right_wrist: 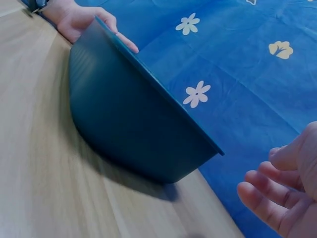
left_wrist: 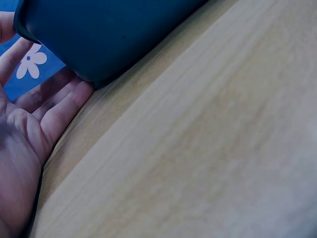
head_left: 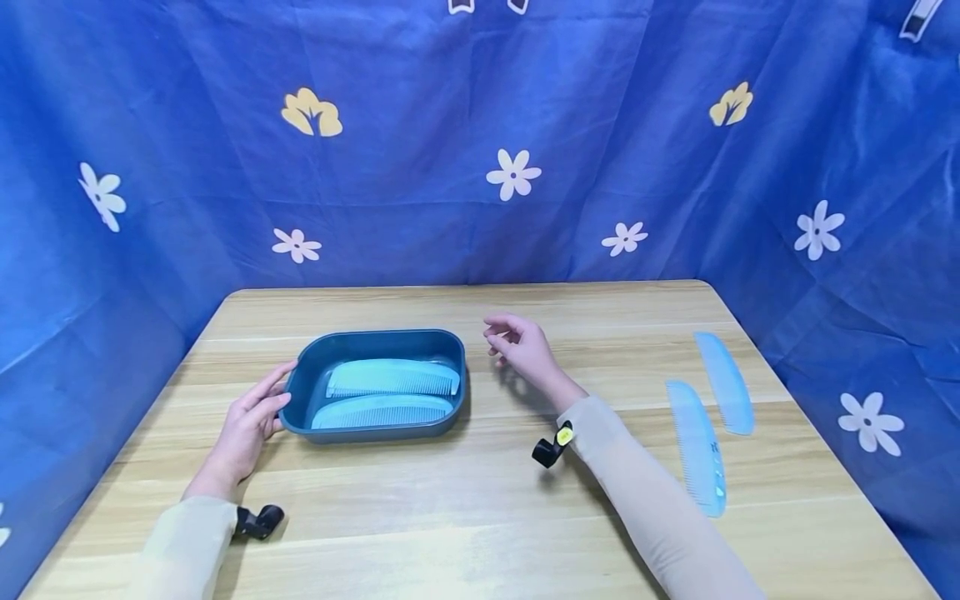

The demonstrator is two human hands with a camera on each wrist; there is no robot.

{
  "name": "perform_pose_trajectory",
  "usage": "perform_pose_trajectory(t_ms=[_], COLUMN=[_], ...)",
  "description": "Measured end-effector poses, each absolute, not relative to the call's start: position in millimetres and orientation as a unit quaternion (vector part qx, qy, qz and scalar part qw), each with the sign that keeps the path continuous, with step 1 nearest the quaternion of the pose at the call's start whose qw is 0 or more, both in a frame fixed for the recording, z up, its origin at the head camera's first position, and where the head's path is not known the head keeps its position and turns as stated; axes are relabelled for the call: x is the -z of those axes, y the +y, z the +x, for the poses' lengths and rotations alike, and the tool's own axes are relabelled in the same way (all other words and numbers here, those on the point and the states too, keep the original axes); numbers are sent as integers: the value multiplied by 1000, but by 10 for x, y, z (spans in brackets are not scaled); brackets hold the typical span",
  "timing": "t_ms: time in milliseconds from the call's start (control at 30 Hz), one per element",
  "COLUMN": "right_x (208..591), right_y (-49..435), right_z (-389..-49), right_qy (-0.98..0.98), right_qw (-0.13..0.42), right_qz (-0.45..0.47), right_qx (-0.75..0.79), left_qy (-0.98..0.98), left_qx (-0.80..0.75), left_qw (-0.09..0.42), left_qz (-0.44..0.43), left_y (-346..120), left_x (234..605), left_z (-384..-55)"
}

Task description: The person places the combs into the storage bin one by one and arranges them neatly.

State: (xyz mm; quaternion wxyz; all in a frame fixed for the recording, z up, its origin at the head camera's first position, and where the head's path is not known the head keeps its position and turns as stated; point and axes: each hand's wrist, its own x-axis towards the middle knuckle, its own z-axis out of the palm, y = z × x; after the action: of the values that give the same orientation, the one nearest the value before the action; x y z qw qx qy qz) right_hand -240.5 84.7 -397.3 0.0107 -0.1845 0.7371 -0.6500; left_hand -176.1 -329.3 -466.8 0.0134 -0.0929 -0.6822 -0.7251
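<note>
A dark teal plastic basin stands on the table, with two light blue combs inside, the back comb and the front comb, lying side by side. My left hand holds the basin's left end, its thumb and index finger at the rim. In the left wrist view the other fingers touch the wall low down, near the table. My right hand hovers to the right of the basin, apart from it, fingers loosely bent and nothing held.
Two more light blue combs lie at the table's right side, one nearer and one farther. The wooden table meets a blue flowered curtain at its back and sides.
</note>
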Motion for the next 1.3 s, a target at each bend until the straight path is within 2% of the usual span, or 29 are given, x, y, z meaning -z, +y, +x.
perform_pose_trajectory(t_ms=[733,933,1300], right_x=[3978,3974,3961], right_y=[1185,1339,1658], right_z=[-2164,-2108,-2003], right_qy=[749,752,769], right_qw=[22,26,8], right_qz=[-204,-185,-181], right_qx=[630,632,613], left_qy=[-684,-686,-692], left_qx=[724,721,716], left_qw=[15,17,17], left_qz=[-89,-94,-86], left_y=[-3279,-3282,-3276], left_x=[4688,4687,4672], left_z=[-1766,-1766,-1749])
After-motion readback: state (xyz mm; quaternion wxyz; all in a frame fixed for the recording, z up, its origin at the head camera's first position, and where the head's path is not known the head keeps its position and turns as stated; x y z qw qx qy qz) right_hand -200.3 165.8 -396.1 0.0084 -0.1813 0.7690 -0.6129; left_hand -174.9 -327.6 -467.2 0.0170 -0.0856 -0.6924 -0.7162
